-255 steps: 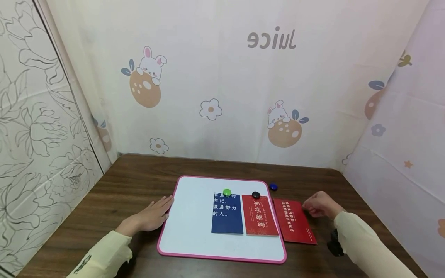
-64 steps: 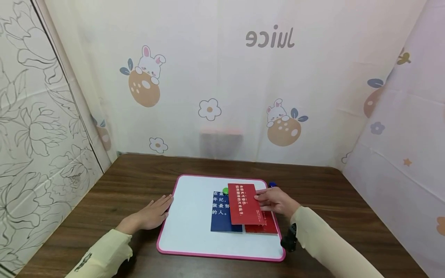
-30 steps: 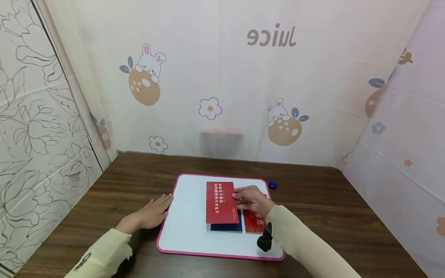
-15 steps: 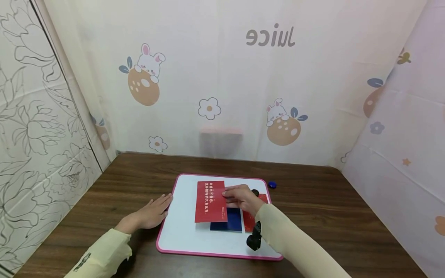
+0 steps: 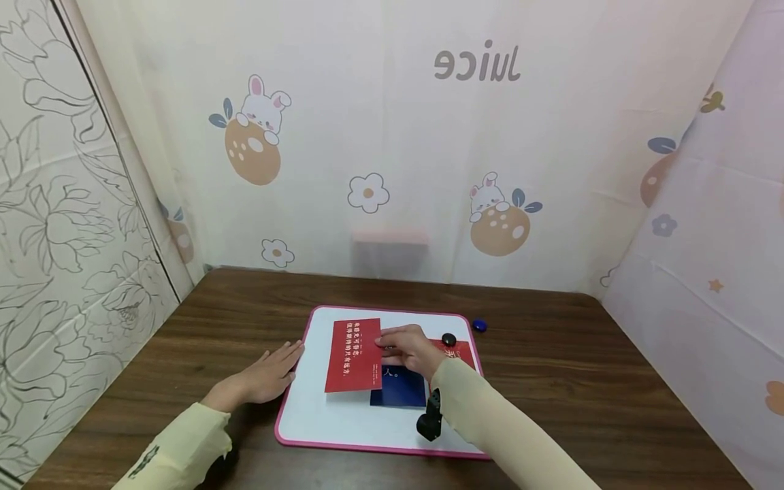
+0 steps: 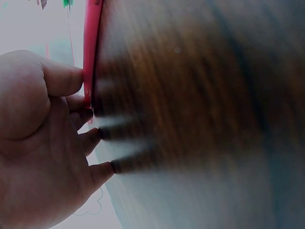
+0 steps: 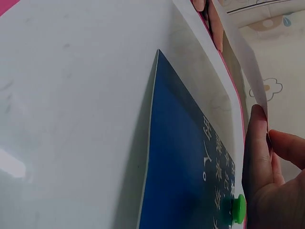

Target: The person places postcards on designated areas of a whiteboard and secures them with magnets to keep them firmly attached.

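Observation:
A white magnetic board with a pink frame (image 5: 343, 415) lies on the brown table (image 5: 582, 381). My right hand (image 5: 405, 350) pinches a red card (image 5: 354, 354) by its right edge and holds it over the board's left half, overlapping a blue card (image 5: 398, 389). In the right wrist view the blue card (image 7: 181, 157) lies flat under a green magnet (image 7: 237, 208), and the held card's pale underside (image 7: 243, 57) rises above my right hand (image 7: 267, 181). A second red card (image 5: 459, 350) sits under a black magnet (image 5: 449, 338). My left hand (image 5: 269, 376) lies flat on the table, touching the board's left edge (image 6: 90, 47).
A blue magnet (image 5: 480, 325) lies on the table just off the board's far right corner. Patterned cloth walls close in the table at the back and on both sides. A black strap device (image 5: 429, 418) sits on my right wrist.
My right hand picked the red card up from the table right of the board and carried it leftwards over the two pinned cards. The left hand has stayed put.

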